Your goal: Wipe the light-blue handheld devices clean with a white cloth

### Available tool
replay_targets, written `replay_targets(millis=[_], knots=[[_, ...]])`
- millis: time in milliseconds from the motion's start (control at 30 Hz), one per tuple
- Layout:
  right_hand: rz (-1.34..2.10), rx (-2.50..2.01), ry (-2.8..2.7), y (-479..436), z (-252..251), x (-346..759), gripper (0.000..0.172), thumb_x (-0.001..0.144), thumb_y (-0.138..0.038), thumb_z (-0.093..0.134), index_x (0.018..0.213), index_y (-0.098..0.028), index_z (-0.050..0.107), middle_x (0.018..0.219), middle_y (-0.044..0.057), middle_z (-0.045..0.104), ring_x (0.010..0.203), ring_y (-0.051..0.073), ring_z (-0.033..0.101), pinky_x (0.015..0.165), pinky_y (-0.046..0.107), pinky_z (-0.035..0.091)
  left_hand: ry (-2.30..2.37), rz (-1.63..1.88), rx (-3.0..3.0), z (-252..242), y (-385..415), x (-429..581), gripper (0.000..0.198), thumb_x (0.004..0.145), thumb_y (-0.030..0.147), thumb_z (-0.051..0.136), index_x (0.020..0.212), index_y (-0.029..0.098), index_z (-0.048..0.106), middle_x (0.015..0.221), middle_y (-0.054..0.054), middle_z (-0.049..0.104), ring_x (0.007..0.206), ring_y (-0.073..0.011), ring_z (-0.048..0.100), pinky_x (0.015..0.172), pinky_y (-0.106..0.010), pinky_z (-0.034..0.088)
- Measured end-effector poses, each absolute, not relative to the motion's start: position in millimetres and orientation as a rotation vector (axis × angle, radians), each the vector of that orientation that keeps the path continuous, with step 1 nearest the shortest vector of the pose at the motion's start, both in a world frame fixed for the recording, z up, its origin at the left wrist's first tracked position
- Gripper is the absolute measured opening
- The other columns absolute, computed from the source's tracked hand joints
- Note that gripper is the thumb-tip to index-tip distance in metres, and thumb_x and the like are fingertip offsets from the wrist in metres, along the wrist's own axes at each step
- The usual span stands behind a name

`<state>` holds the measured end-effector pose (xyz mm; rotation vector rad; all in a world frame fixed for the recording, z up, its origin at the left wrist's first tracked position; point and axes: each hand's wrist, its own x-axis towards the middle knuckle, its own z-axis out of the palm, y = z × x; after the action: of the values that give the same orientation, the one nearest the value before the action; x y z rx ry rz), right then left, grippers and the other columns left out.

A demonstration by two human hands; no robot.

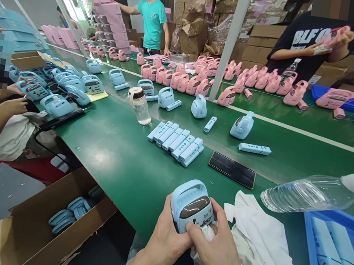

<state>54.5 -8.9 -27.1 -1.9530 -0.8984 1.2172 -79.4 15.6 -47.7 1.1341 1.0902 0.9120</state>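
I hold a light-blue plastic handheld device (190, 204) with a top handle, a dark glossy window and a Mickey print on its front. My left hand (168, 241) grips it from the left and below. My right hand (212, 247) pinches a bunched white cloth (263, 245) against the device's lower front. The rest of the cloth spreads over the green bench to the right, and the fingers hide part of the print.
The green workbench (120, 159) carries a capped water bottle (310, 191), a black smartphone (231, 169), a blue tray (318, 253) of pale-blue bars, and rows of blue and pink devices. A cardboard box (53, 216) sits on the floor. Co-workers stand along the bench.
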Motion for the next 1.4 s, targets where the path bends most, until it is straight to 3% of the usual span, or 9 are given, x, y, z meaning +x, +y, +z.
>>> replay_targets(millis=[233,467,800,1400], knots=[[1.143,-1.889,-0.871,-11,-27,50,0.085,0.075,-0.051,0.07,0.152,-0.026,0.045,0.137,0.01,0.069,0.12,0.033,0.068,0.097,0.044,0.059,1.088,0.919,1.178,-51,16,-83,0.065,0.084,0.024,0.078,0.138,0.034,0.044,0.129,0.0,0.068,0.112,-0.0221,0.069,0.097,-0.035,0.057],[1.164,-1.85,-0.89,-13,-35,50,0.08,0.082,-0.063,0.066,0.153,-0.031,0.044,0.153,0.007,0.057,0.135,0.033,0.059,0.112,0.05,0.051,1.018,0.887,1.131,-58,19,-93,0.066,0.091,0.042,0.077,0.143,0.034,0.038,0.136,-0.004,0.065,0.119,-0.0252,0.068,0.103,-0.04,0.057],[1.202,-1.819,-0.84,-10,-49,59,0.087,0.077,-0.057,0.074,0.154,-0.028,0.046,0.15,0.01,0.06,0.119,0.034,0.069,0.094,0.042,0.062,1.024,0.874,1.137,-49,23,-93,0.067,0.088,0.041,0.079,0.141,0.029,0.04,0.132,-0.005,0.068,0.117,-0.0249,0.068,0.102,-0.039,0.055],[1.203,-1.823,-0.848,-9,-51,59,0.087,0.077,-0.064,0.072,0.154,-0.031,0.046,0.155,0.009,0.055,0.116,0.033,0.069,0.092,0.041,0.062,1.035,0.845,1.109,-43,25,-93,0.072,0.087,0.048,0.079,0.141,0.026,0.037,0.134,-0.008,0.065,0.12,-0.0265,0.065,0.105,-0.043,0.053]])
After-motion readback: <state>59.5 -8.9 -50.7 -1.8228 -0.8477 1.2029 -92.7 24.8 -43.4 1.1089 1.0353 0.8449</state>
